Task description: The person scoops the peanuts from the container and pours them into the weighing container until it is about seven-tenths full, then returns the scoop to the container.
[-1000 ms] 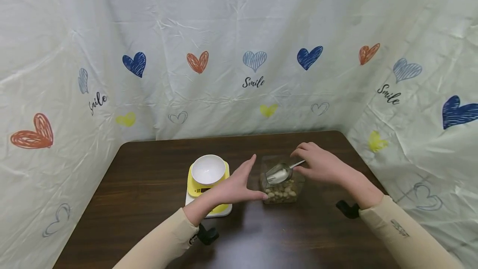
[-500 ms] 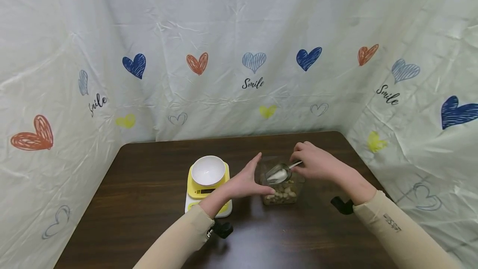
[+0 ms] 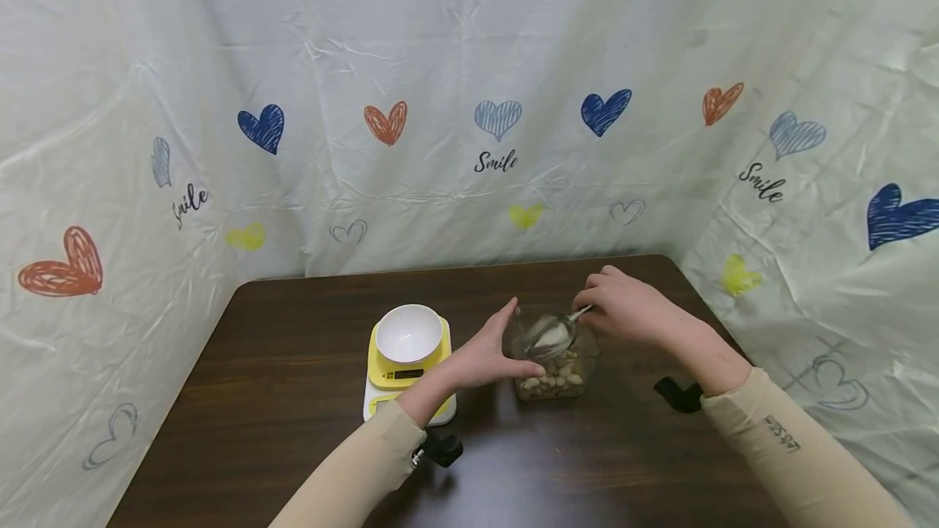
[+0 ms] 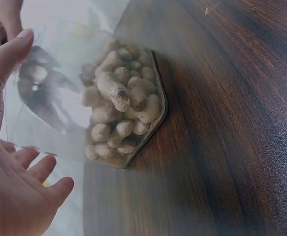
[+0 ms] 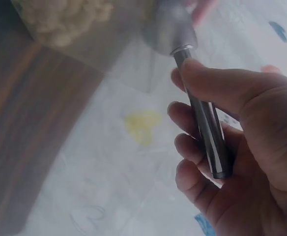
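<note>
Unshelled peanuts (image 4: 119,93) fill the lower part of a clear plastic container (image 3: 591,351) on the table. My left hand (image 3: 480,361) holds the container at its left side, thumb on the near side and fingers spread round toward the back. Inside the container is a metal scoop (image 3: 553,337), its bowl above the peanuts and slightly blurred. My right hand (image 3: 627,308) grips the scoop's handle (image 5: 207,128), the thumb lying along it and the fingers curled beneath. Whether peanuts lie in the scoop's bowl, I cannot tell.
Left of the container stands a yellow and white kitchen scale (image 3: 377,373) with a white bowl (image 3: 409,334) on top. Both rest on a dark wooden table (image 3: 293,365). A white curtain (image 3: 440,218) printed with hearts hangs behind the table.
My left hand has moved right, from beside the container to round its left side. The scoop has tilted and shifted slightly within the container, and my right hand has risen a little.
</note>
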`<state>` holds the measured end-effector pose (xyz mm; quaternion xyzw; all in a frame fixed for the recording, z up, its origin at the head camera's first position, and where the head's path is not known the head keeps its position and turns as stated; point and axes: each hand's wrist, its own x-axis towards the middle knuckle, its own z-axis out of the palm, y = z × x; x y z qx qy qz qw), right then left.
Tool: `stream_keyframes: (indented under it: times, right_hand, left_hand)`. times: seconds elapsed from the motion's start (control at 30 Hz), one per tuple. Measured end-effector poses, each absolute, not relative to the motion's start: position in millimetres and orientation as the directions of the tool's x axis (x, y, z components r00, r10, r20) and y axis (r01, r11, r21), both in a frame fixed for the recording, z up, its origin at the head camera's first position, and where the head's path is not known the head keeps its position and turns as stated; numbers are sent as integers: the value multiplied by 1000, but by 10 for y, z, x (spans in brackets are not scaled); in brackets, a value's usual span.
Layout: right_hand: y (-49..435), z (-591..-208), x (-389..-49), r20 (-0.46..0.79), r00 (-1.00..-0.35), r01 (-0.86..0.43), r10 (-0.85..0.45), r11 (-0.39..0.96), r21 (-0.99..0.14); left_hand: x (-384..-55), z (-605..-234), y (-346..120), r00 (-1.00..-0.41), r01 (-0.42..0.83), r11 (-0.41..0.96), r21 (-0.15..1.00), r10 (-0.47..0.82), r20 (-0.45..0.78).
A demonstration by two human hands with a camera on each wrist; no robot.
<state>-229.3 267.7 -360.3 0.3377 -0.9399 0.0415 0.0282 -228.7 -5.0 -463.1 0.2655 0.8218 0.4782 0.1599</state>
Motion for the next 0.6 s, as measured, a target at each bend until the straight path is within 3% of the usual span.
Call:
stream_keyframes:
  times: [0.4, 0.6]
  right_hand:
    - [2706, -3341, -2281, 148, -751, -647, -643, 762, 30]
    - [2674, -3305, -2254, 189, -734, -639, -652, 758, 132]
  left_hand:
    - [-2262, -4596, -43, -812, 286, 413, 865, 583, -10]
    - [-2277, -4616, -44, -809, 280, 408, 869, 588, -16]
